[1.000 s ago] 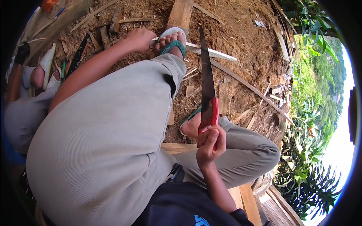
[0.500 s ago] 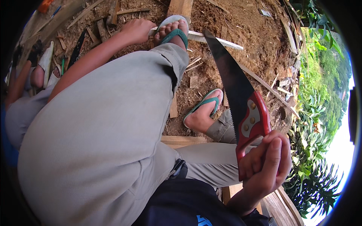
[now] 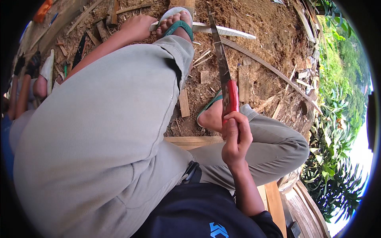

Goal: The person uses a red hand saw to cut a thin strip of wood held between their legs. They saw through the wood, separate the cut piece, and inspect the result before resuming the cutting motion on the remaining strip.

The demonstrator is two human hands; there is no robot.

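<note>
My right hand [image 3: 237, 137] is closed around the red handle of a handsaw [image 3: 231, 97], which points away from me. The dark blade is seen almost edge-on and crosses a thin, pale wooden strip [image 3: 234, 32]; whether its teeth touch the wood cannot be made out. At the far left, my left hand [image 3: 137, 28] grips the strip's left end, its fingertips partly hidden. My left foot [image 3: 174, 24], in a green-strapped flip-flop, presses on the strip between that hand and the blade. Under the foot, a wider board [image 3: 185, 4] shows at the top edge.
Sawdust and wood offcuts [image 3: 183, 102] cover the ground. My right foot [image 3: 210, 113] stands beside the saw handle. A long, thin batten [image 3: 274, 73] lies to the right. Another person's gloved hand [image 3: 33, 63] shows at far left. Green plants [image 3: 329, 158] border the right side.
My right hand has moved left and forward with the handsaw. The blade has turned from broadside to nearly edge-on and now reaches past the strip. My left hand stays on the strip.
</note>
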